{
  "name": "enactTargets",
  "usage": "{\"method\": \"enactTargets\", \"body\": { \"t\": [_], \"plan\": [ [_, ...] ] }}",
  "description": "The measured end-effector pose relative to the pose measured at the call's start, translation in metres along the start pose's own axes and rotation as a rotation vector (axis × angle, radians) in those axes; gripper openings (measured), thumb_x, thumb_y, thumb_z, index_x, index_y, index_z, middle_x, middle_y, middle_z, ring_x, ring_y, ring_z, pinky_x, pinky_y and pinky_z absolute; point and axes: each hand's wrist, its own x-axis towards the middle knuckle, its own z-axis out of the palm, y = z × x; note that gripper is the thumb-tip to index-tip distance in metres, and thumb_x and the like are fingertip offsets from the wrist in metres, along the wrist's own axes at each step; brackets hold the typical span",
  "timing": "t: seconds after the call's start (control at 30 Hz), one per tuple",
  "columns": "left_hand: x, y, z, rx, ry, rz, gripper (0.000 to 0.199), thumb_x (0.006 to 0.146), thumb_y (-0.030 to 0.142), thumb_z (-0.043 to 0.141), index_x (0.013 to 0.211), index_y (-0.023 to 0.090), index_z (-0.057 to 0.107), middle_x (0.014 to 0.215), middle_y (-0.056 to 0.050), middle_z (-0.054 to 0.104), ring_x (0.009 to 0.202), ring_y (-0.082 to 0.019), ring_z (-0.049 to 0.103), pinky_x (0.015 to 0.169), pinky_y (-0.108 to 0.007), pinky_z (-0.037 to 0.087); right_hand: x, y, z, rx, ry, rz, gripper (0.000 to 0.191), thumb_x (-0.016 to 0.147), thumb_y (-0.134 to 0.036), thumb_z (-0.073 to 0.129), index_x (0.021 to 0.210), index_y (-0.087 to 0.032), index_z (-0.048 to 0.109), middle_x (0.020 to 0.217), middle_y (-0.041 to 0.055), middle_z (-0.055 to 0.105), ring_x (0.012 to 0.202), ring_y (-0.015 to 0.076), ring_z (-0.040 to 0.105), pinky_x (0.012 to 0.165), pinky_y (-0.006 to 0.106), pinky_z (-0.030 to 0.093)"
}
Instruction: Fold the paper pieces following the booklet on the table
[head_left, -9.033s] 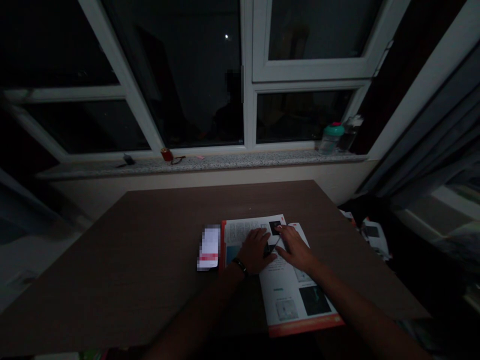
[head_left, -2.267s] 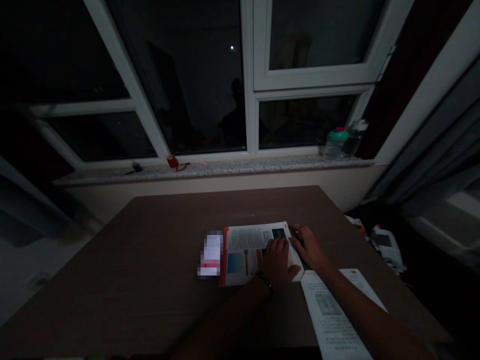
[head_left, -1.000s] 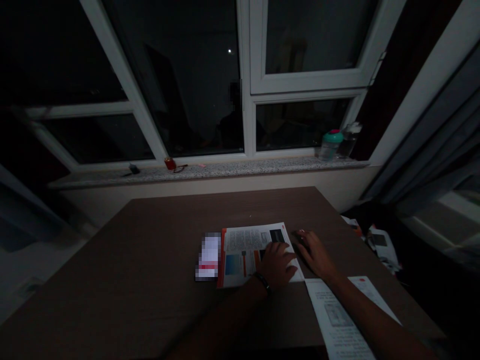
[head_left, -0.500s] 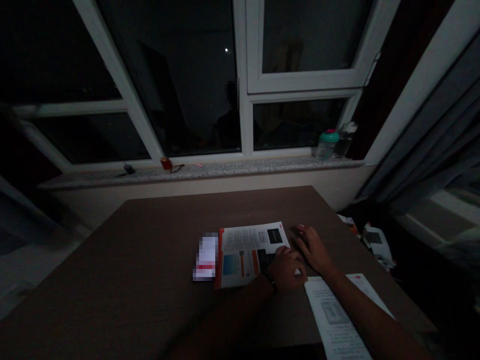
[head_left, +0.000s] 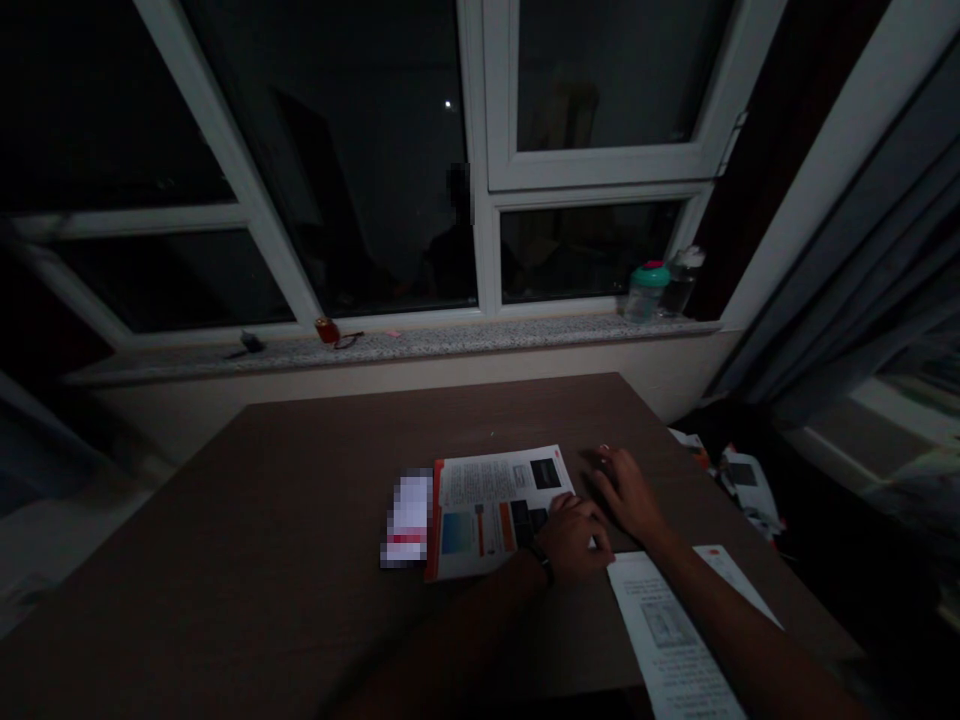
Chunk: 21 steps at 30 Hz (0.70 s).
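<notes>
A printed page or booklet (head_left: 480,480) with a red left edge, text and coloured pictures lies flat on the brown table (head_left: 300,540). My left hand (head_left: 574,540), with a dark band at its wrist, rests on the page's lower right part. Its fingers are bent, and a gap shows between the thumb and a finger; I see nothing held. My right hand (head_left: 626,495) lies on the table just right of the page, fingers reaching forward and apart. A second printed sheet (head_left: 667,630) lies partly under my right forearm.
A phone-like object (head_left: 407,520) with a blurred lit screen lies left of the page. On the stone windowsill (head_left: 450,340) stand a teal-lidded bottle (head_left: 646,292), a clear bottle (head_left: 682,280) and a small red item (head_left: 327,330). Papers (head_left: 750,485) lie beyond the table's right edge.
The whole view has shifted slightly to the left. Both hands keep nearly the same place, with the page and sheet lying as before.
</notes>
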Motion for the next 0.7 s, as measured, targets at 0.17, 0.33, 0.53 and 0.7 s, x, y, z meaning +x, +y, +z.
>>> {"method": "enactTargets", "body": {
  "t": [0.17, 0.33, 0.53, 0.7],
  "plan": [
    [0.000, -0.010, -0.006, -0.100, 0.063, -0.019, 0.009, 0.075, 0.021, 0.075, 0.073, 0.019, 0.067, 0.103, -0.003, 0.064, 0.100, -0.018, 0.058, 0.096, -0.034, 0.038, 0.022, -0.006, 0.005, 0.023, 0.044, -0.020, 0.036, 0.094, -0.040, 0.042, 0.124, -0.022, 0.050, 0.117, 0.0125, 0.054, 0.109, 0.0284, 0.053, 0.095, 0.048, 0.045],
    [-0.005, -0.023, -0.024, -0.150, 0.177, -0.061, 0.013, 0.077, 0.018, 0.073, 0.070, 0.018, 0.062, 0.101, -0.004, 0.063, 0.098, -0.018, 0.057, 0.093, -0.032, 0.041, 0.038, -0.020, 0.009, 0.047, 0.087, -0.036, 0.034, 0.094, -0.036, 0.041, 0.124, -0.021, 0.048, 0.119, 0.0125, 0.052, 0.115, 0.0280, 0.049, 0.097, 0.048, 0.044],
    [-0.016, -0.044, -0.041, -0.062, 0.269, -0.223, 0.011, 0.079, 0.015, 0.064, 0.070, 0.018, 0.058, 0.090, -0.003, 0.059, 0.085, -0.016, 0.057, 0.077, -0.027, 0.046, 0.039, -0.046, 0.011, 0.057, 0.103, -0.070, 0.032, 0.091, -0.030, 0.044, 0.121, -0.022, 0.048, 0.118, 0.0125, 0.052, 0.116, 0.0289, 0.048, 0.099, 0.049, 0.042],
    [-0.030, -0.064, -0.057, 0.101, 0.339, -0.427, 0.012, 0.080, 0.015, 0.061, 0.070, 0.019, 0.057, 0.085, -0.001, 0.057, 0.085, -0.017, 0.056, 0.078, -0.029, 0.045, 0.022, -0.063, 0.020, 0.017, -0.009, -0.026, 0.021, 0.088, -0.027, 0.047, 0.108, -0.020, 0.052, 0.102, 0.0110, 0.055, 0.099, 0.0277, 0.054, 0.087, 0.043, 0.048]
  ]
}}
